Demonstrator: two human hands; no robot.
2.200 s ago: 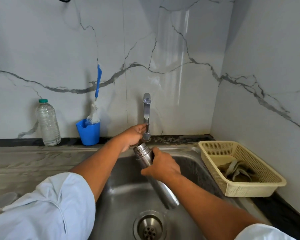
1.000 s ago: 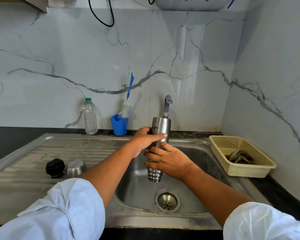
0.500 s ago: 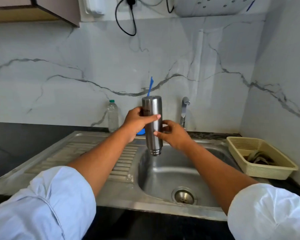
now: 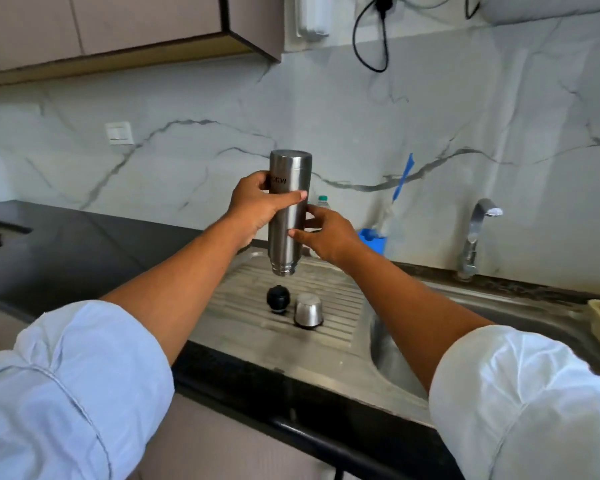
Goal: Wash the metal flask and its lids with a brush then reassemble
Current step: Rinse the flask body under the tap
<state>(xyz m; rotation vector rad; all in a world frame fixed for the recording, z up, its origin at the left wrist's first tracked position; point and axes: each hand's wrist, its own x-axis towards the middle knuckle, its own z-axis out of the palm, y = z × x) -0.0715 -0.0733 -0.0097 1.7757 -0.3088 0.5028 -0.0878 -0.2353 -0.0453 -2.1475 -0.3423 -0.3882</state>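
The flask (image 4: pixel 289 209) hangs upside down, mouth downward, in the air over the drainboard (image 4: pixel 243 327) just left of the sink (image 4: pixel 499 313). The left grip (image 4: pixel 257 206) is wrapped round its upper body, and the right grip (image 4: pixel 326 233) pinches it lower down with a finger across the front and the thumb behind. On the drainboard left of the sink, nearly under the mouth, stand the black lid (image 4: pixel 278 298) and, just beside it, the steel cap (image 4: pixel 308 310), apart from the flask. This looks like draining before reassembly. To do it well, hold the flask plumb with its mouth over the ribbed steel, so that drips run toward the sink and not onto the black bench (image 4: pixel 84 244). Wet steel slips, so the left grip should carry the weight while the right only steadies. Then turn the flask upright, thread the black lid first and fit the steel cap over it. The brush (image 4: pixel 400 183) stands in a blue cup (image 4: pixel 374 239) behind the sink's left end and is likely finished with. Dark lettering runs upside down on the flask, partly under the left thumb. It seems to begin "MI", and the rest is too blurred to read.
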